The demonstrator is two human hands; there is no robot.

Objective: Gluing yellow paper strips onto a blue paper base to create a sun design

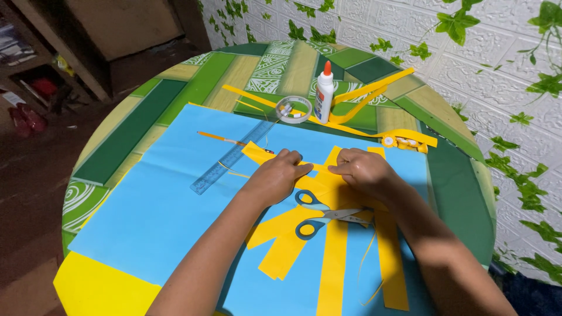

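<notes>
Both my hands rest on yellow paper strips (333, 246) that lie crossed on a large light blue sheet (170, 205). My left hand (278, 175) pinches one strip near its upper left end (253, 152). My right hand (363, 169) presses and pinches the same strip just to the right. The fingertips of the two hands nearly meet. Blue-handled scissors (325, 215) lie shut on the strips just below my hands.
A clear blue ruler (231, 158) and a pencil (222, 139) lie left of my hands. Behind them stand a white glue bottle with an orange cap (324, 93), a tape roll (294, 109) and more yellow strips (369, 90). The round green patterned table (462, 187) meets a white wall with leaves.
</notes>
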